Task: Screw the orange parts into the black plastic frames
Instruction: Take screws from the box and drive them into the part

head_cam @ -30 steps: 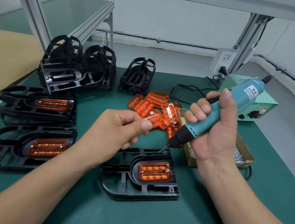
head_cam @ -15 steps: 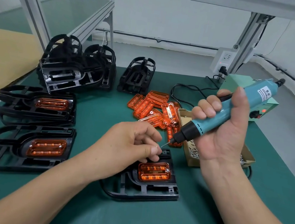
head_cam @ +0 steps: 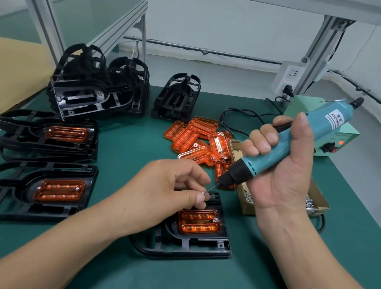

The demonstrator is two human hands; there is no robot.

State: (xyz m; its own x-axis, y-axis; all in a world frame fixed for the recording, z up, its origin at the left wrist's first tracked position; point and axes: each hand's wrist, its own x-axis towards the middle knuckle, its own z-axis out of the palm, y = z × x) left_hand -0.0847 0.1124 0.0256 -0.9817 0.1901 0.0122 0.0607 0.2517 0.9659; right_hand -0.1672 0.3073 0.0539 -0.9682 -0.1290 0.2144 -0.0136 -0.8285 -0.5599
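A black plastic frame (head_cam: pixel 186 246) lies in front of me with an orange part (head_cam: pixel 199 221) seated in it; one screw shows at the part's upper right corner. My left hand (head_cam: pixel 167 189) hovers over the frame's far edge and pinches a small screw (head_cam: pixel 203 193) between thumb and fingers. My right hand (head_cam: pixel 280 165) grips a teal electric screwdriver (head_cam: pixel 288 144), tilted, its bit tip touching that screw. Loose orange parts (head_cam: pixel 197 140) are piled behind the frame.
Two frames with orange parts (head_cam: pixel 35 187) (head_cam: pixel 46 136) lie at the left. Stacks of black frames (head_cam: pixel 98 87) (head_cam: pixel 177 98) stand at the back. A cardboard box of screws (head_cam: pixel 312 202) sits at the right, a green power supply (head_cam: pixel 336 140) behind it.
My left hand dropped from mid-air down to the frame's far edge with the screw. The screwdriver tilted further and its bit came down to meet the screw at my fingertips.
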